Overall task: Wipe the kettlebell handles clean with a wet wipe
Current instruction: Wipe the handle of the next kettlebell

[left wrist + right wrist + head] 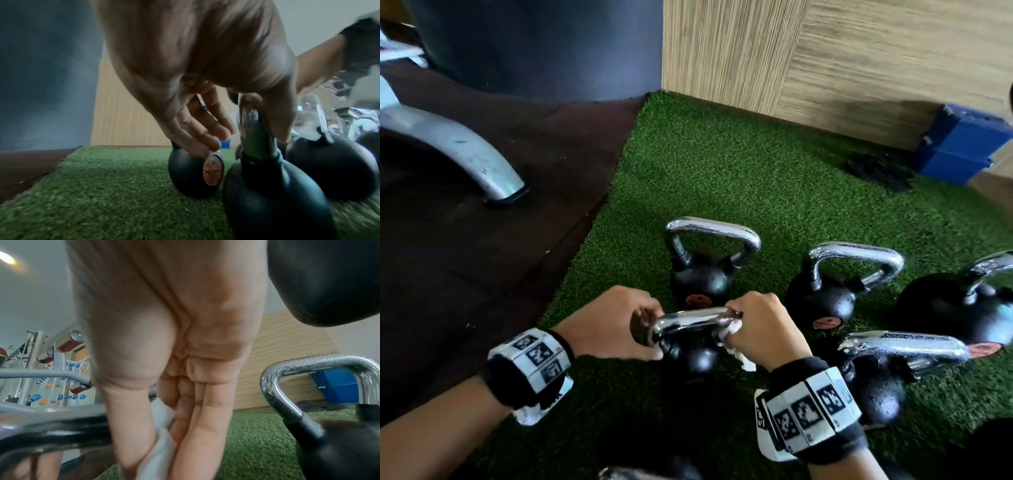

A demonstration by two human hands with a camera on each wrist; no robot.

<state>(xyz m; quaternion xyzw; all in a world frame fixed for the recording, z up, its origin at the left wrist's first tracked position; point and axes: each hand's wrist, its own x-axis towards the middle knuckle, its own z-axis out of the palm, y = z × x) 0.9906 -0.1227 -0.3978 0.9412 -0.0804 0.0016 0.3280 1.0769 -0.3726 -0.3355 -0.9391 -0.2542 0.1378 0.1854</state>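
The nearest kettlebell (697, 356) stands on green turf, black with a chrome handle (690, 320). My left hand (645, 329) grips the handle's left corner; in the left wrist view the thumb (277, 116) presses the chrome handle (252, 126) and the fingers (205, 129) reach down its far side. My right hand (736, 329) holds a white wet wipe (734, 331) wrapped round the handle's right end. In the right wrist view the wipe (162, 434) sits between thumb and fingers against the handle (51, 431).
Several other kettlebells stand close by: one behind (705, 274), one to the right (822, 301), another near right (873, 387). A grey machine leg (465, 150) rests on the dark floor at left. A blue block (959, 147) leans by the wooden wall (859, 68).
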